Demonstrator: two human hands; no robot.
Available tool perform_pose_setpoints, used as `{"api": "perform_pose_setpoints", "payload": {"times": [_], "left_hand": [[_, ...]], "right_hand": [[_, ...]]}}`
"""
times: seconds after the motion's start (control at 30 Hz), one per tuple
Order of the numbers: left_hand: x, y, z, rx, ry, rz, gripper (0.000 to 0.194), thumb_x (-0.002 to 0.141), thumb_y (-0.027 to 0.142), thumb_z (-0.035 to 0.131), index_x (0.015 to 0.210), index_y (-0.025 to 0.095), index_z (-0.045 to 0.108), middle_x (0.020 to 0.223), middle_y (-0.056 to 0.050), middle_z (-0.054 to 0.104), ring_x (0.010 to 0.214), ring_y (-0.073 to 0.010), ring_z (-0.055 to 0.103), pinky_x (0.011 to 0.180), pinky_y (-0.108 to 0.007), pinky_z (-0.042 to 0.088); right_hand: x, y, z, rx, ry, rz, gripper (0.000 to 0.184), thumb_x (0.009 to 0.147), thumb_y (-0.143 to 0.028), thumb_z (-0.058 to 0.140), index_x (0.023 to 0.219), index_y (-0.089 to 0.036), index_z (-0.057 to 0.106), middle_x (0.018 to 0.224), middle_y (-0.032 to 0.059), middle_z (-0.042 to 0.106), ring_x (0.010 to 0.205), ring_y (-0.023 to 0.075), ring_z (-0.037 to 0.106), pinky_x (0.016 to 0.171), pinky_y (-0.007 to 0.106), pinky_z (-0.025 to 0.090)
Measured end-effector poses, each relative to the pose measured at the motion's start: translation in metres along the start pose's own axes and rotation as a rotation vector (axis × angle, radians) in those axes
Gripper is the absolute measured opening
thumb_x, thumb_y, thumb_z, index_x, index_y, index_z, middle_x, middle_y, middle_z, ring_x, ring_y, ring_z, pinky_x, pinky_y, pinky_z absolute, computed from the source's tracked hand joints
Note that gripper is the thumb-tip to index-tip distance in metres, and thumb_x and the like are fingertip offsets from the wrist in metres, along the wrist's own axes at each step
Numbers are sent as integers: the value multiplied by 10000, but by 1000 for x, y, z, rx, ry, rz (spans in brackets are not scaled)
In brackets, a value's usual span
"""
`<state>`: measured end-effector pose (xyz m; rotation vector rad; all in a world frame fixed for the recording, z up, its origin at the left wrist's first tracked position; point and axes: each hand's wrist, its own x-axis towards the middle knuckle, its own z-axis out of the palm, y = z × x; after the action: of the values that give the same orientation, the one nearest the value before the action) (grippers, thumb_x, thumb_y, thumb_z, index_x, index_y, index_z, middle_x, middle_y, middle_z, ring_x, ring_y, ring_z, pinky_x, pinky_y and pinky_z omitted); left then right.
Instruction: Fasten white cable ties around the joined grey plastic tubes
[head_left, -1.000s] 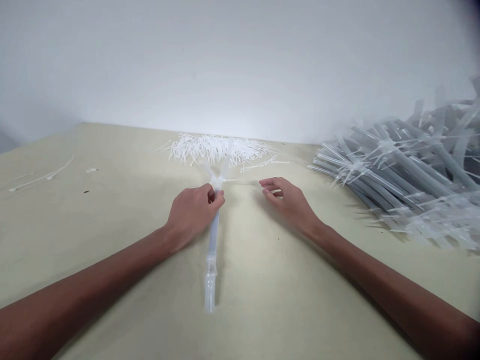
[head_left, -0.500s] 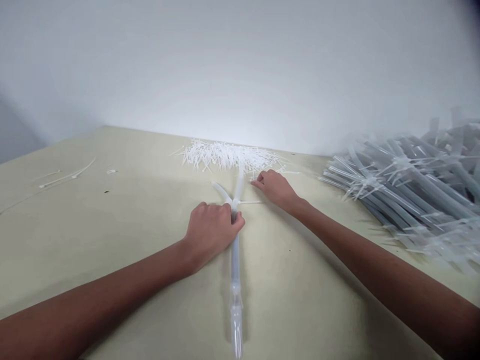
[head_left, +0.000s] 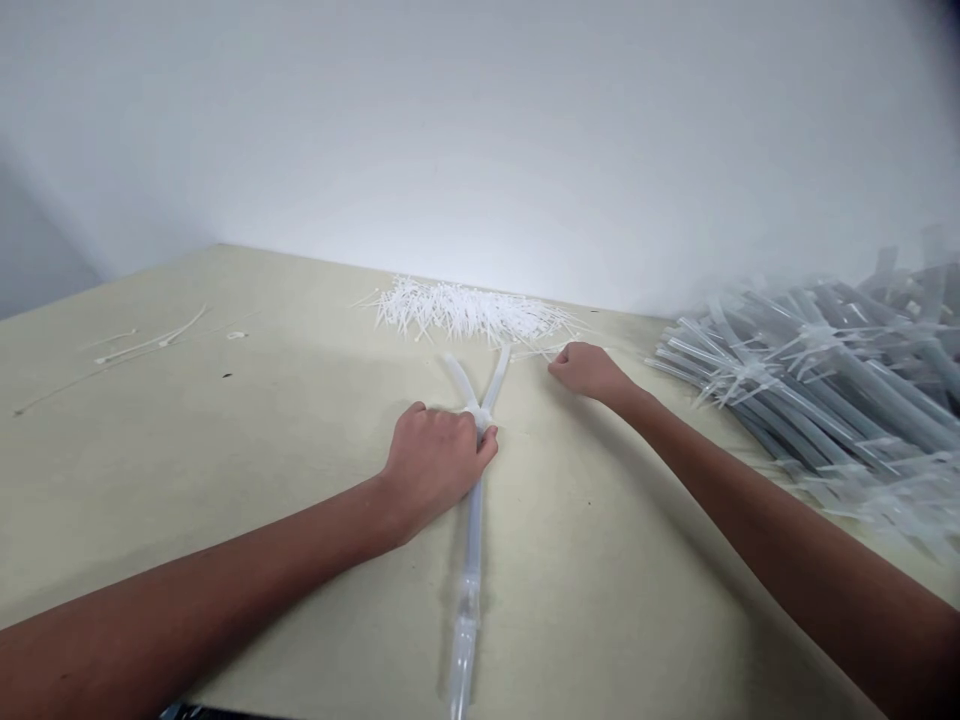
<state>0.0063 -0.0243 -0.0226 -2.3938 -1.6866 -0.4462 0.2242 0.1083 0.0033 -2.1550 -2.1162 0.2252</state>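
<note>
A bundle of clear plastic tubes [head_left: 471, 540] lies lengthwise on the beige table [head_left: 247, 470], its far ends splayed into a V just past a white tie. My left hand [head_left: 437, 462] is closed round the bundle at that tie and presses it to the table. My right hand [head_left: 589, 368] is stretched out to the near right edge of a heap of white cable ties [head_left: 469, 310], its fingers curled in a pinch. What they hold is too small to make out.
A big heap of tied tube bundles [head_left: 832, 385] fills the right side of the table. A few loose cable ties [head_left: 150, 342] lie at the far left. A white wall rises just behind the table.
My right hand has moved away from the tube bundle to the right edge of the cable-tie heap and curled up. My left hand stays on the bundle. The view has shifted slightly.
</note>
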Motion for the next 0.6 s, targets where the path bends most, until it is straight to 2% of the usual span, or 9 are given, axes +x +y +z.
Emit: {"api": "perform_pose_setpoints", "payload": {"times": [0.07,0.13,0.2,0.27,0.33,0.37,0.43,0.53,0.6], "left_hand": [[1,-1,-3,1,9,9,533,931,430,246,570,176,545,530,-40,596,486,-175,526,601,-352,349],[3,-2,-8,-6,23,3,542,938,426,233,553,176,520,504,-35,569,473,-170,508,607,-358,351],[7,-5,-14,-59,58,-23,497,943,412,243,609,176,526,528,-30,567,492,-169,504,608,-356,356],[11,-9,-19,-237,112,-86,354,941,360,295,778,177,551,683,-31,613,576,-165,530,587,-323,365],[15,-13,-20,-509,174,-114,237,943,284,317,1030,200,521,932,-36,621,698,-141,563,612,-286,400],[17,-15,-19,-611,194,-121,243,942,263,327,1120,219,487,1008,-35,603,740,-130,569,642,-277,416],[20,-18,-17,-764,160,-101,253,940,260,347,1158,243,474,983,-17,606,765,-117,581,687,-266,434],[22,-18,-14,-889,62,-29,212,923,256,405,1111,243,501,864,14,620,759,-104,591,700,-239,446],[21,-17,-17,-905,80,9,182,904,238,452,1077,235,508,892,16,621,771,-94,586,681,-214,446]], "right_hand": [[-15,5,-5,50,80,7,133,810,-244,533,775,-127,586,773,65,631,716,184,584,620,303,446],[-34,7,-10,116,159,-5,101,795,-237,491,802,-157,551,796,53,628,716,169,566,601,283,416],[-54,5,-15,190,179,-55,101,790,-257,471,816,-182,534,788,27,615,690,140,553,594,258,405],[-74,1,-19,287,123,-145,96,789,-275,471,807,-201,529,731,-9,590,636,107,542,591,231,407],[-89,-4,-20,526,-36,-305,91,793,-289,491,799,-203,521,679,-23,549,599,100,520,579,235,394],[-95,-6,-20,592,-93,-344,91,791,-294,503,786,-204,515,651,-32,523,587,99,504,573,237,385],[-103,-10,-19,669,-189,-370,81,792,-281,507,778,-201,510,639,-37,497,593,101,487,571,242,374],[-109,-13,-17,735,-260,-370,30,777,-223,491,771,-197,505,660,-36,478,602,98,467,568,241,366],[-111,-13,-19,748,-268,-365,17,766,-202,487,766,-198,504,669,-39,471,602,92,457,567,237,360]]}}
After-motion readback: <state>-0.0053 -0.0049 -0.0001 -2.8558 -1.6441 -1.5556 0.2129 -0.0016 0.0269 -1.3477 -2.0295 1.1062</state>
